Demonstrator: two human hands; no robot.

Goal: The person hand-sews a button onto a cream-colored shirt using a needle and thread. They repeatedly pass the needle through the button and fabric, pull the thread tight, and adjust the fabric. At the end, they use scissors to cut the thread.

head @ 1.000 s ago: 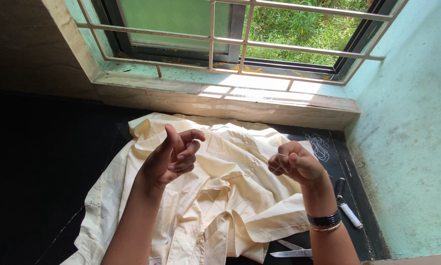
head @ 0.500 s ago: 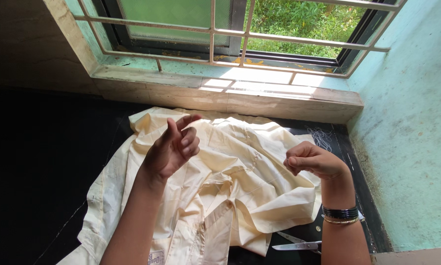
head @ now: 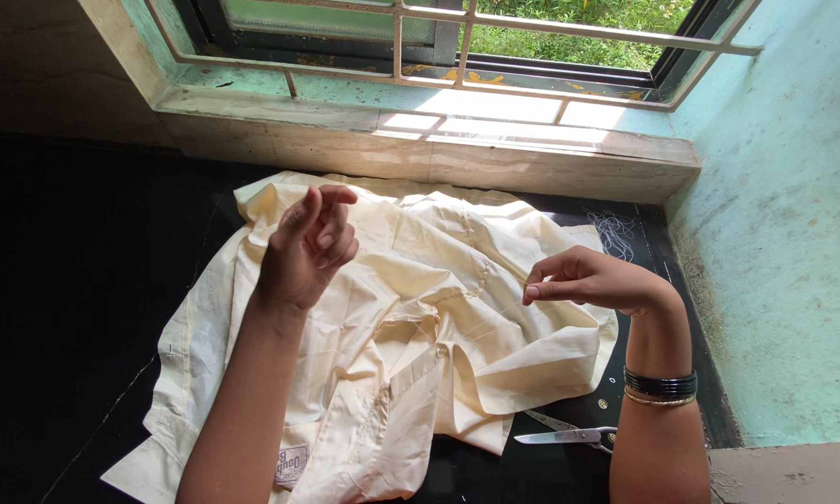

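Hovering hands, left (head: 305, 250) and right (head: 592, 280), above crumpled cream shirt (head: 420, 327).

One head-worn camera looks steeply down — close over a crumpled cream cotton shirt (head: 420, 308) — facing the barred window (head: 438, 37) along the frame's top.

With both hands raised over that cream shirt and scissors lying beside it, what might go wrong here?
1. The right hand pinches something too fine to make out, perhaps a needle or thread; it might drop into the folds of the cream shirt.
2. The scissors lie close by the right forearm with blades partly open; an arm movement might brush them.
3. The loose tangle of white thread by the wall might snag.
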